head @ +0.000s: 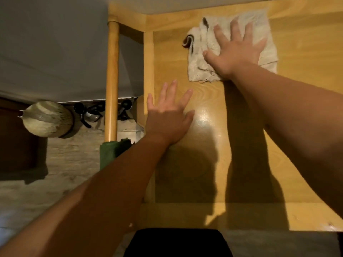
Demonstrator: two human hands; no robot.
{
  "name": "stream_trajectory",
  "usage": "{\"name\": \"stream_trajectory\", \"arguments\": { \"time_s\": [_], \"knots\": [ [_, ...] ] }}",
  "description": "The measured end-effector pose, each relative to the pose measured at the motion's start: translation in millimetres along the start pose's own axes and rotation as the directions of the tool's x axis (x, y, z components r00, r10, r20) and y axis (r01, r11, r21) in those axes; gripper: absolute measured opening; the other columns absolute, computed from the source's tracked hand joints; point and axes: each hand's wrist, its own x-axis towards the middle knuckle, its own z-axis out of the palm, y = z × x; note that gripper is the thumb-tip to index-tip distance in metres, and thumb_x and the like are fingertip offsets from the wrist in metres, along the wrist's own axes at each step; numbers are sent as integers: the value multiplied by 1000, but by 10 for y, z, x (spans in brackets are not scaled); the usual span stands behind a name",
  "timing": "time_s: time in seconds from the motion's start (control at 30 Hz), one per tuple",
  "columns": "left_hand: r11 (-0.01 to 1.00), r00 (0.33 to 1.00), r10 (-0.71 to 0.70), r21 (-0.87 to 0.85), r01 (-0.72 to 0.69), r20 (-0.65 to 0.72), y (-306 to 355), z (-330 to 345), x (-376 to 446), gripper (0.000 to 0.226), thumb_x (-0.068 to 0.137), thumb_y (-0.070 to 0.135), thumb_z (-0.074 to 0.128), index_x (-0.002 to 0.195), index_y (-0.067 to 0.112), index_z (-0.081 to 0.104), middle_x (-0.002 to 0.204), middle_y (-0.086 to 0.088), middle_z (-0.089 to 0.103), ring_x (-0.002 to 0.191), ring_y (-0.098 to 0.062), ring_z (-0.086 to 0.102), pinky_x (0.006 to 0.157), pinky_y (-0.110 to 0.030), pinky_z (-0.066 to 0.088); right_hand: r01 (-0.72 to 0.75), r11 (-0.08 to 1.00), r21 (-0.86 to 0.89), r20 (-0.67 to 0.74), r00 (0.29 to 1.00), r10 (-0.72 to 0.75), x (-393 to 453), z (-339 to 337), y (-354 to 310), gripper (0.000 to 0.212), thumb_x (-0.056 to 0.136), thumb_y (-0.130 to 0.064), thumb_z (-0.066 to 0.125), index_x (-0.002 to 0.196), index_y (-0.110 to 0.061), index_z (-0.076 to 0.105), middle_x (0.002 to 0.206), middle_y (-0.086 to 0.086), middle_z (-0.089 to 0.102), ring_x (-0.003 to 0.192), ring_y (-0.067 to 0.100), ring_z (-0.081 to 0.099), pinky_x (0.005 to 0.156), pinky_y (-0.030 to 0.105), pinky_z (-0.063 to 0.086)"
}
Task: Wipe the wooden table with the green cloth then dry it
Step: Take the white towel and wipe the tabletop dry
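Observation:
The wooden table (300, 112) fills the right of the view, its top glossy and yellow. My right hand (235, 52) lies flat with spread fingers on a white cloth with dark markings (196, 71), pressing it onto the far part of the tabletop. Flat on the table near its left edge rests my left hand (168, 117), fingers straight and apart, holding nothing. The green cloth (111, 153) hangs bunched beside the table's left side, at the foot of a wooden post, partly hidden behind my left forearm.
A round wooden post (112, 80) stands left of the table. On the floor at left are a rounded pale ceramic vase (48, 119) and some dark metal utensils (92, 112). A grey wall (52, 43) is behind. A dark garment (176, 242) shows at the bottom.

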Motion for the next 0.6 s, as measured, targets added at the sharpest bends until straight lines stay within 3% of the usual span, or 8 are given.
{"name": "stream_trajectory", "arguments": {
  "time_s": [0.13, 0.27, 0.4, 0.6],
  "knots": [
    [999, 997, -36, -10, 36, 66, 19, 4, 31, 63, 94, 64, 24, 154, 46, 14, 168, -2, 3, 154, -25, 1, 117, -62, 6, 12, 1000, 13, 37, 999, -12, -689, 105, 116, 73, 84, -75, 12, 152, -51, -2, 167, -2, -4, 151, 37, -6, 108, 76, 2],
    [998, 998, -56, -9, 56, 43, -34, -19, 5, 62, 94, 60, 27, 153, 41, 24, 168, -3, 7, 153, -26, 5, 116, -63, 9, 24, 998, 54, 70, 997, -28, -1642, 315, 176, 66, 91, -67, 15, 152, -50, -2, 167, -1, -4, 151, 36, -7, 108, 75, 3],
    [1000, 997, -25, -11, 26, 69, 39, -94, 11, 64, 94, 63, 23, 155, 42, 19, 168, -3, 6, 153, -27, 4, 116, -64, 9, 29, 998, 60, 69, 997, -33, -2703, 455, 396, 64, 94, -65, 18, 153, -49, -1, 167, 0, -1, 151, 35, -6, 108, 74, 4],
    [988, 986, -155, 2, 155, 56, 315, -140, 84, 66, 87, 61, 31, 146, 33, 38, 165, -12, 16, 152, -35, 5, 108, -77, 6, -98, 994, 44, 80, 992, 94, -3598, 630, 575, 67, 93, -67, 25, 155, -46, 10, 167, 3, 8, 150, 41, 2, 106, 76, 9]
  ]
}}
